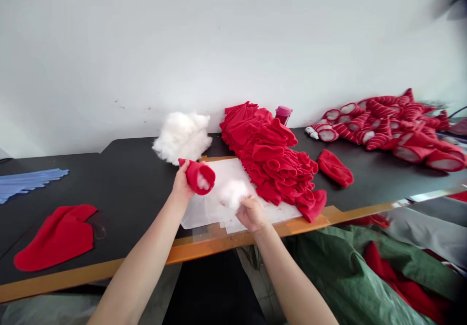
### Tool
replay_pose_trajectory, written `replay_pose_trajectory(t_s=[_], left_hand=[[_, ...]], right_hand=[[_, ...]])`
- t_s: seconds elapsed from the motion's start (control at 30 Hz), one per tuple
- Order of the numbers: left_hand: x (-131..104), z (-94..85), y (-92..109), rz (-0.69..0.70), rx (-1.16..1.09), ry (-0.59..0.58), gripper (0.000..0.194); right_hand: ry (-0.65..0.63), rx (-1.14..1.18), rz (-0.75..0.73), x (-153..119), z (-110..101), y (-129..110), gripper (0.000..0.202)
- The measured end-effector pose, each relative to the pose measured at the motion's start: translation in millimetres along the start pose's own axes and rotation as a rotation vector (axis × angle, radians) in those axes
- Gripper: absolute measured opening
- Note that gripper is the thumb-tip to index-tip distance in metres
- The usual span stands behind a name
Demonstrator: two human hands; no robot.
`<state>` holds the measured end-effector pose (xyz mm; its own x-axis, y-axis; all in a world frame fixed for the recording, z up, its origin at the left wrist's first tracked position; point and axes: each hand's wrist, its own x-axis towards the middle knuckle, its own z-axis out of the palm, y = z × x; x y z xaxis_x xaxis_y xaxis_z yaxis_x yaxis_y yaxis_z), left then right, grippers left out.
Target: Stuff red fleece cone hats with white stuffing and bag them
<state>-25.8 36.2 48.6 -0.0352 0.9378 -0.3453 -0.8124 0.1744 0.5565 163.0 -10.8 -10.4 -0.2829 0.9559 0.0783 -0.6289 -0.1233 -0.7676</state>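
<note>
My left hand (183, 183) is wrapped round a small red fabric cone (190, 173), its round open end facing me with some white stuffing inside. A tuft of white stuffing (232, 193) is pinched in the fingers of my right hand (251, 212), to the right of the cone. Both hands are above a white sheet (207, 210) at the table's front edge. Behind my left hand sits a large heap of white stuffing (183, 137). A long pile of red fabric pieces (270, 154) lies beyond my right hand.
Red striped stuffed pieces (386, 116) are heaped at the right. One red piece (334, 168) lies beside the pile, near a pink-lidded container (283, 114). Flat red fabric (58, 237) and blue strips (29, 181) lie at left. Green cloth (350, 261) hangs below the table edge.
</note>
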Motion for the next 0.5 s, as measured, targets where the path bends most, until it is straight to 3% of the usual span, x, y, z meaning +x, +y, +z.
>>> replay_pose_trajectory(t_s=[0.1, 0.17, 0.33, 0.4, 0.5], left_hand=[[-4.4, -5.3, -15.4, -0.067, -0.024, -0.059, 0.044], [-6.7, -7.2, -23.2, -0.122, -0.017, -0.093, 0.046], [-6.0, -10.0, -37.5, -0.068, 0.017, -0.058, 0.036], [-4.3, -13.9, -40.0, -0.01, 0.055, -0.084, 0.035], [-3.1, -23.3, -39.3, 0.011, 0.197, -0.189, 0.046]], right_hand=[[-0.096, -0.029, 0.011, -6.8, 13.9, 4.1, 0.042], [-0.085, -0.119, -0.032, -2.6, 19.1, 2.6, 0.04], [0.202, -0.691, -0.358, 14.3, 24.1, 12.9, 0.024], [0.255, -0.937, -0.522, 14.9, 26.7, 28.0, 0.031], [0.064, -1.217, -0.7, 12.0, 28.5, 52.0, 0.043]])
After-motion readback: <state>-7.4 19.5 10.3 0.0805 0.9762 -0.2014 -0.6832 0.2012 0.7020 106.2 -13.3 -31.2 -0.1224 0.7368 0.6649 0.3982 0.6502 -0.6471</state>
